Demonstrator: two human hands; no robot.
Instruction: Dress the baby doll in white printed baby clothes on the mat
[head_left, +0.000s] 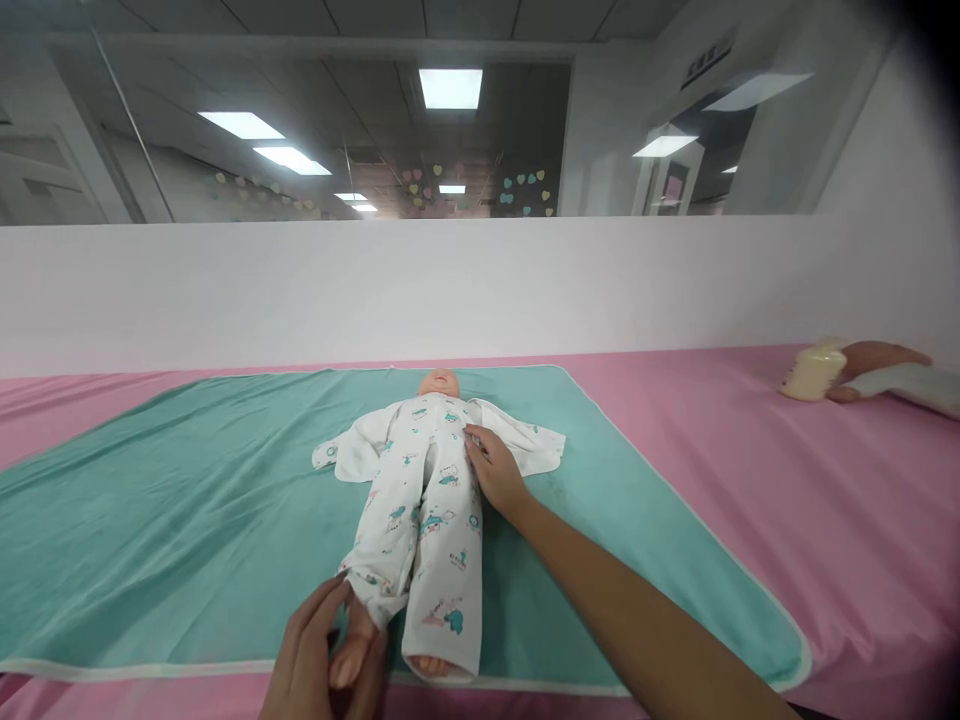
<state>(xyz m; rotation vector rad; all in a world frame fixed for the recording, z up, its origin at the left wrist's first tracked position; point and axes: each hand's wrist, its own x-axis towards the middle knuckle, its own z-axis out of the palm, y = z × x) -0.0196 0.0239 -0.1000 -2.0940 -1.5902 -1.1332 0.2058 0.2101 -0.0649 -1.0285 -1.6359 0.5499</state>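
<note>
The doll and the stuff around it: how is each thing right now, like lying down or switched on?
Doll: lying face up
Clothes: on the doll, sleeves spread, one cuff higher
Left hand: curled around a bare foot
Right hand: resting on the clothes
Green cloth: spread, wrinkled
Pink sheet: under the green cloth
Bottle: too blurred to tell if open
Lights: on

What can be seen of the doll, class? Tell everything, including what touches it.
The doll has a smooth, plastic-looking head and white, fabric-looking clothes with small teal and pink prints. It lies on its back on the green cloth, head towards the wall, sleeves spread. One trouser leg is rucked up, baring a foot; toes show below the other. The left grip is at the bared foot, the right grip on the clothes at its side.
</note>
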